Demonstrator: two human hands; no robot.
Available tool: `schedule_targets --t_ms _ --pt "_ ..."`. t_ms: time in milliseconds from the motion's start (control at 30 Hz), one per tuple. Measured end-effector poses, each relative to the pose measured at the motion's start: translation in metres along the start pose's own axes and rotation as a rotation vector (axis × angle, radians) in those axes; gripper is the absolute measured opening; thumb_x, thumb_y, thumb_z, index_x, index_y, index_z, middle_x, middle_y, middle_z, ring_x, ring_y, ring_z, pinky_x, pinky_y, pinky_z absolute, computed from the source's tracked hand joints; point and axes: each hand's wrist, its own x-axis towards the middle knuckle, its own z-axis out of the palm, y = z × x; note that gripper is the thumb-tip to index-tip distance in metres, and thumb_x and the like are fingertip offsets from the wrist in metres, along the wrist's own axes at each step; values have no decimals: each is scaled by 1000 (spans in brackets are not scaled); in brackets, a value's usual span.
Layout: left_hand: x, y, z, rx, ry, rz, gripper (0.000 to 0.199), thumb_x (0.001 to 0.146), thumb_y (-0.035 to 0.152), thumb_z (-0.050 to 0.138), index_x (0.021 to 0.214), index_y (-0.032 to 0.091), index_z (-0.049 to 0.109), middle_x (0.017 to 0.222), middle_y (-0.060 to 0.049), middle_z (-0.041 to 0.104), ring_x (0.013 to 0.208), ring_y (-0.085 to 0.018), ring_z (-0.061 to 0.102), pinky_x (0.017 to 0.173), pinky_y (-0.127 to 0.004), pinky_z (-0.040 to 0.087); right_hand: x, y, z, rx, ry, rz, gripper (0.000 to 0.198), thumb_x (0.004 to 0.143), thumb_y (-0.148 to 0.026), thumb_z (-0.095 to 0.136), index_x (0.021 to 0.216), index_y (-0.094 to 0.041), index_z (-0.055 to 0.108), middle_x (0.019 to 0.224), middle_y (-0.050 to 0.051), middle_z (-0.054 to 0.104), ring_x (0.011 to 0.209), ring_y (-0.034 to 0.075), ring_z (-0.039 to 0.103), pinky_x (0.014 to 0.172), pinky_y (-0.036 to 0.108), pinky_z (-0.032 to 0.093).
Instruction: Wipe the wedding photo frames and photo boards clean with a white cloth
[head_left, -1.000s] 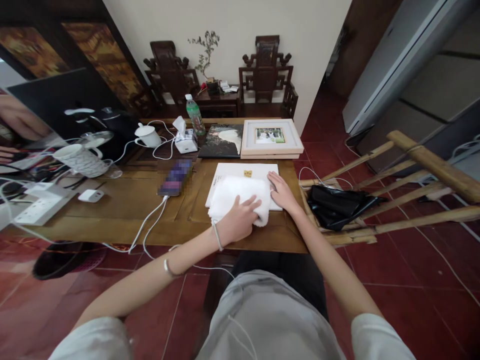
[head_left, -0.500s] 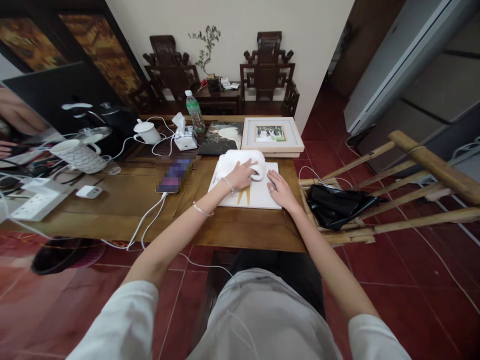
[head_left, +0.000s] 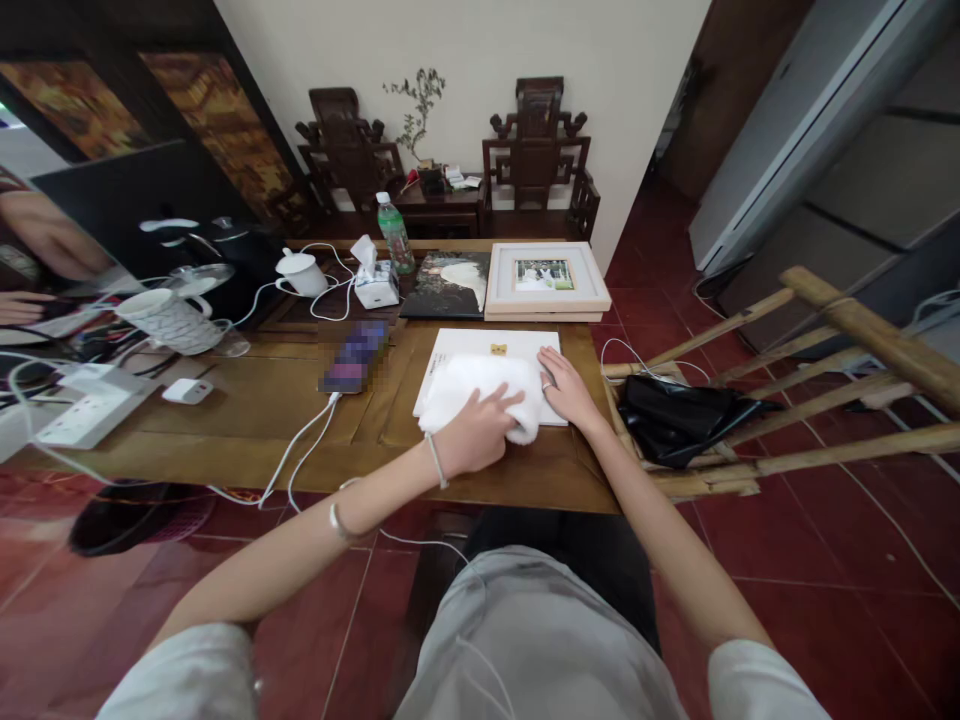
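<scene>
A white fluffy cloth [head_left: 469, 385] lies bunched over the near part of a flat white book or board [head_left: 525, 342], which has a small gold mark and dark print at its left. My left hand [head_left: 484, 430] grips the cloth from above, and a fold of it curls up beside the fingers. Whatever lies under the cloth is hidden. My right hand [head_left: 568, 388] rests flat on the right edge of the white book or board, fingers extended, holding nothing.
Behind stand a framed photo [head_left: 546, 275], a dark picture panel [head_left: 435, 285], a tissue box [head_left: 377, 286] and a green bottle [head_left: 395, 240]. To the left lie a phone [head_left: 354, 358], a power strip [head_left: 94, 405] and mugs. Another person's hand [head_left: 26, 307] shows far left. A bamboo chair [head_left: 810, 385] holds a black bag.
My left hand has drawn the cloth toward me, down to the near edge of the white book or board. The gold mark at the top is now uncovered. My right hand stays at the right edge.
</scene>
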Motion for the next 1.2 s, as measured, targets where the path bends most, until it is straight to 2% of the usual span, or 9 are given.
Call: schedule_targets --t_ms 100,233,433,533,633,733,900,1033,1200 --pt "36 -37 -2 -54 33 -33 47 74 3 44 112 15 69 151 -10 39 141 -31 32 107 -52 38 0 3 1 23 9 -7 48 88 -23 44 134 -15 55 144 11 50 140 26 37 118 50 27" --pt "72 -87 -10 -169 132 -103 47 76 4 41 111 15 71 124 -9 66 116 -22 60 103 -31 43 -1 5 2 33 9 -10 47 88 -24 44 134 -14 55 145 11 49 140 26 37 118 50 27" --pt "59 -133 -9 -162 156 -298 44 77 8 41 107 13 72 118 -9 69 113 -26 62 102 -31 43 -1 2 1 16 2 -4 47 89 -23 43 133 -11 55 145 12 48 140 26 37 119 48 27" --pt "33 -131 5 -145 121 -309 49 73 4 39 110 14 70 134 -11 59 127 -28 51 109 -44 37 -1 1 1 19 3 2 47 89 -22 43 133 -11 56 145 13 49 140 26 37 119 47 28" --pt "-3 -106 20 -118 107 -265 50 72 0 36 106 15 69 154 -7 34 144 -30 24 111 -66 22 0 1 1 22 11 0 47 89 -23 44 132 -13 56 144 11 50 140 25 37 119 47 28" --pt "-42 -70 28 -127 71 -206 50 71 -3 34 100 15 70 157 -4 27 147 -28 14 112 -66 20 0 2 1 16 13 -7 47 88 -23 44 132 -14 56 144 10 50 140 25 38 119 47 28" --pt "-85 -26 29 -148 -10 -178 49 68 -6 34 89 16 71 157 -2 26 147 -28 14 112 -66 21 0 0 0 6 6 3 47 88 -23 44 132 -10 57 144 13 50 139 25 38 119 46 29" --pt "-79 -35 21 -195 -39 -151 55 69 -6 33 102 17 70 153 -5 34 146 -27 19 113 -63 24 -1 -2 0 6 9 7 47 89 -23 43 132 -12 56 144 11 50 140 25 37 119 47 28" --pt "-35 -83 7 -203 -14 -97 56 68 -3 37 108 17 71 130 -5 63 140 -18 34 115 -36 33 -1 -2 -1 6 5 8 48 89 -23 43 132 -9 56 144 14 49 140 25 37 119 46 28"
